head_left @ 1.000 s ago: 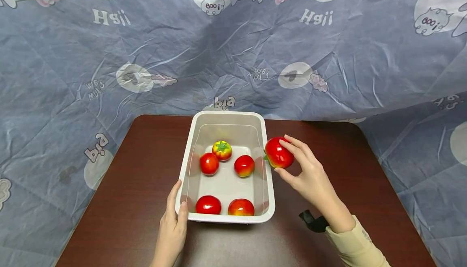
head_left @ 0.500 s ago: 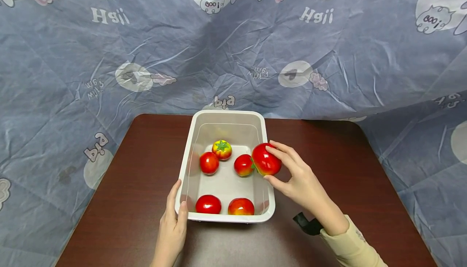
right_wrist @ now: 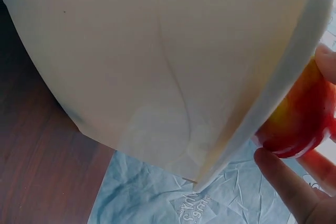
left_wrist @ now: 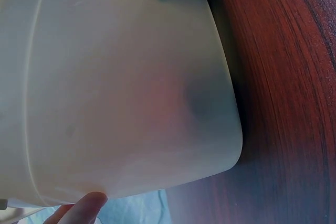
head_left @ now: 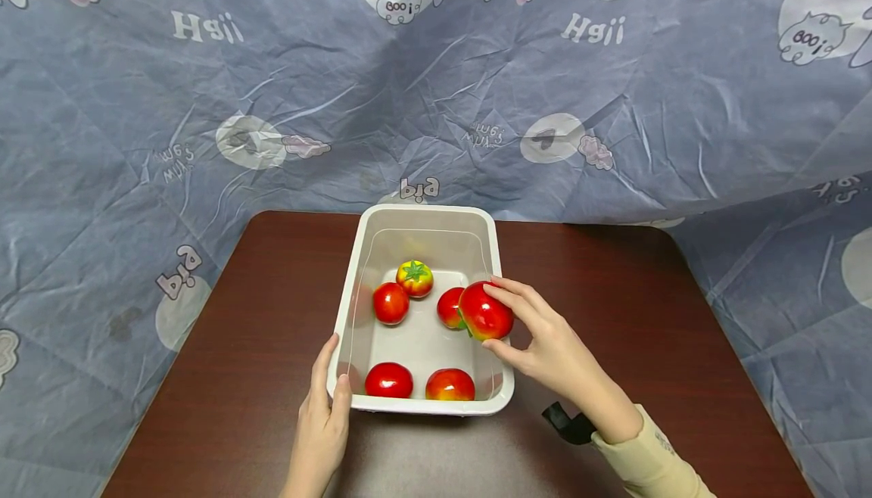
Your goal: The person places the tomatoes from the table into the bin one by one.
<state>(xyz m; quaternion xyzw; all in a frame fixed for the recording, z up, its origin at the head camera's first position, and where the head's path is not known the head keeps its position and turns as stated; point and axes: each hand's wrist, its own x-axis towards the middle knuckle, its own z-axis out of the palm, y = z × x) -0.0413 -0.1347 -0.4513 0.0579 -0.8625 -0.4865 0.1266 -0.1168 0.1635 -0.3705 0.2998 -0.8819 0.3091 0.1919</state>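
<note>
My right hand (head_left: 538, 331) grips a glossy red tomato (head_left: 487, 312) between thumb and fingers, over the right side of a light grey plastic bin (head_left: 428, 406). Green leaves show on the tomato's lower left. In the right wrist view, the held tomato (right_wrist: 302, 116) is beyond the bin's rim, partly hidden by it. My left hand (head_left: 323, 426) holds the bin at its near left corner, thumb at the rim and fingers along the outer wall. Inside lie several more tomatoes, among them a yellow-red one (head_left: 415, 279) with its green leaf star facing up, and a red one (head_left: 450, 307) partly covered by the held tomato.
The bin stands on a dark brown wooden table (head_left: 286, 294). Two tomatoes lie along its near wall, one red (head_left: 389, 381) and one red-yellow (head_left: 450, 385). Behind the table hangs a blue-grey printed cloth (head_left: 409, 89). A black strap (head_left: 568, 424) sits by the right wrist.
My right hand has carried the tomato leftward and toward me, from outside the bin's right rim to above its inside. The left hand and the bin have stayed in place.
</note>
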